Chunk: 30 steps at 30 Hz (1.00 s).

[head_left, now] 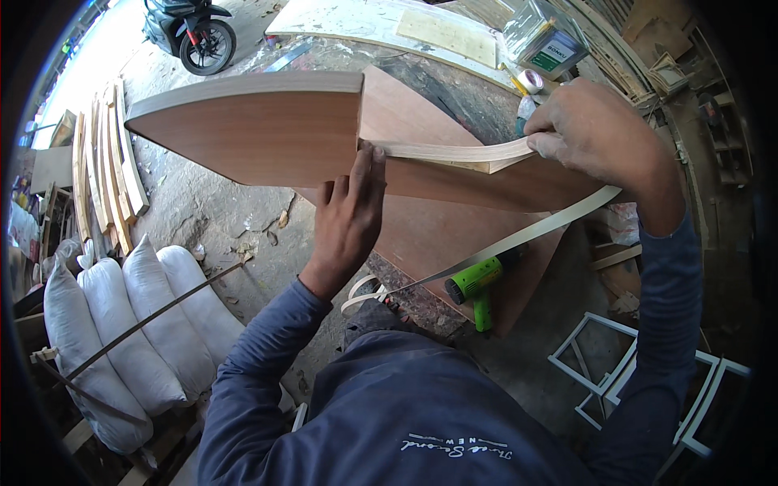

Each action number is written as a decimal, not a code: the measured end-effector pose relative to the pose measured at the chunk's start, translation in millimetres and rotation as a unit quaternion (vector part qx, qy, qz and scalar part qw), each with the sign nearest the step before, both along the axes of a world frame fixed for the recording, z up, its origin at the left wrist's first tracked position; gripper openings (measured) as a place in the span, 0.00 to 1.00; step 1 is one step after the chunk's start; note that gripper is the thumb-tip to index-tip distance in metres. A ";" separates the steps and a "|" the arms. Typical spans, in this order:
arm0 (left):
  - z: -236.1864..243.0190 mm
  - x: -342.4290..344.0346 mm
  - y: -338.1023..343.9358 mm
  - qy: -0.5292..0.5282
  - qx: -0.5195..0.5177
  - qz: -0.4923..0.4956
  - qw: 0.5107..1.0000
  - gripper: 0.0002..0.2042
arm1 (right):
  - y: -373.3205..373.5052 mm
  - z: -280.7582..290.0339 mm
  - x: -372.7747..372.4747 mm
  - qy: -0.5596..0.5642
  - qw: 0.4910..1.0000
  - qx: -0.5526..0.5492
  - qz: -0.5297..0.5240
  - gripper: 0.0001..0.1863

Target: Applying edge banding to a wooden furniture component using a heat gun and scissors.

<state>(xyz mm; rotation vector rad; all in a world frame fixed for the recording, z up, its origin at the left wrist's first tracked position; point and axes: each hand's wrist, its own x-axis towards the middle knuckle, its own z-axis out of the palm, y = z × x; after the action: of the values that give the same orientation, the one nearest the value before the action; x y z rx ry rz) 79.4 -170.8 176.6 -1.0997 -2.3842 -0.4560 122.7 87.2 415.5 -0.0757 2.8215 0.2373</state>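
Note:
A brown wooden panel (243,130) with a stepped upper edge spans the view above a lower board (413,231). My left hand (352,215) presses extended index and middle fingertips at the step, on the left end of a pale edge strip (442,151); its other fingers are bent and its thumb is hidden. My right hand (583,138) pinches that strip's right end. A long thin band (543,219) runs from under the right hand down to loops near my feet. A green-and-black power tool (474,279) lies on the lower board.
White sacks (138,340) and timber strips (105,162) lie left. A scooter (194,40) stands top left. A pale board (348,20), plastic container (543,40) and tape roll (530,80) are behind the panel. White metal frames (592,356) lie lower right.

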 end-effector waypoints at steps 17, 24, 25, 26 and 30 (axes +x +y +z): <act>-0.3 22.0 30.2 -0.080 0.069 0.018 0.994 0.29 | 15.6 -7.6 8.2 0.032 0.990 -0.134 0.034 0.12; 32.4 14.2 21.0 0.024 -0.014 -0.096 0.995 0.21 | 16.4 -10.9 7.3 0.045 0.986 -0.153 0.039 0.13; 41.3 1.3 21.1 0.071 -0.036 -0.091 0.993 0.21 | 19.2 -12.5 7.1 0.044 0.987 -0.152 0.035 0.13; 61.0 -9.3 17.3 0.106 -0.106 -0.109 0.983 0.19 | 22.9 -15.0 7.1 0.046 0.987 -0.150 0.040 0.13; 79.7 -52.6 20.0 0.250 -0.280 -0.119 0.919 0.14 | 28.6 -17.3 11.8 0.057 0.987 -0.144 0.049 0.14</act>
<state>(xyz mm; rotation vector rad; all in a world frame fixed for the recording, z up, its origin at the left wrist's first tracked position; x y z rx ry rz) 26.9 -150.8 256.3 -1.5364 -1.9599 0.4330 134.5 115.8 398.1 -0.2727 2.9484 -0.1529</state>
